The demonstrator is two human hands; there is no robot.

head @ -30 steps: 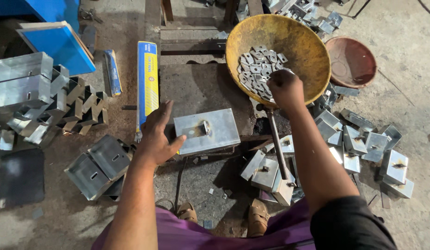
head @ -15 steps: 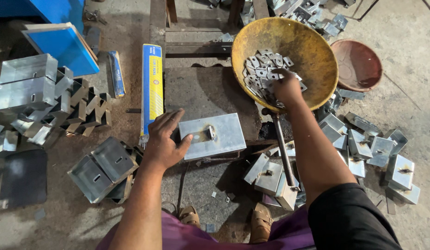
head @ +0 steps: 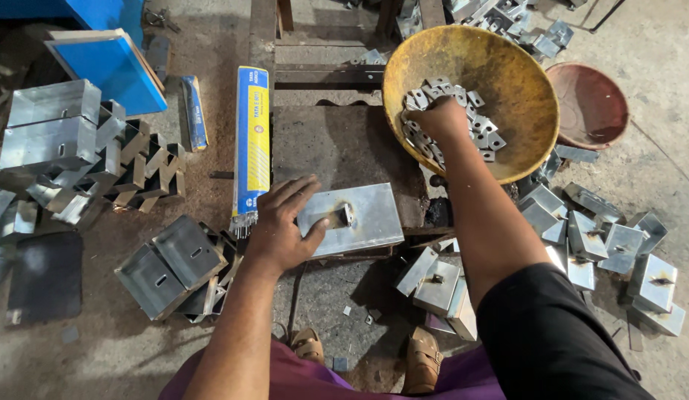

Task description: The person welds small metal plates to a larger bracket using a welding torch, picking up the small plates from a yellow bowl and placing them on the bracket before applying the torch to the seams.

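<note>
Far left, stacked folded sheet-metal boxes (head: 51, 133) sit beside a blue board (head: 111, 70), with more open grey boxes (head: 174, 267) lower down on the dirt floor (head: 100, 348). Next, a long blue-and-yellow packet (head: 252, 144) lies lengthwise, thin rods poking from its near end. The left hand (head: 281, 226) rests spread, palm down, fingers fanned, on the left edge of a flat galvanised plate (head: 355, 218) with a small dark tab at its middle; the plate lies on a dark, scorched steel tabletop (head: 337, 144), low and close to the ground. The plate looks stiff, fairly light, smooth enough to slide, with sharp cut edges, so a flat press or an edge grip away from corners seems safest. Right of it, the right hand (head: 441, 118) reaches into a worn yellow pan (head: 507, 81), fingers curled down among small square metal pieces (head: 481, 126); whether it pinches one cannot be told, since the fingertips are buried. Those pieces appear light, hard and loose, likely to slip and scatter, best taken singly between thumb and forefinger. Beyond the pan sits a reddish bowl (head: 589, 104). Far right, finished boxes with tabs (head: 618, 248) litter the concrete. Sandalled feet (head: 418, 363) show below. The room reads as a rough workshop, dusty, cluttered, daylight on the right.
</note>
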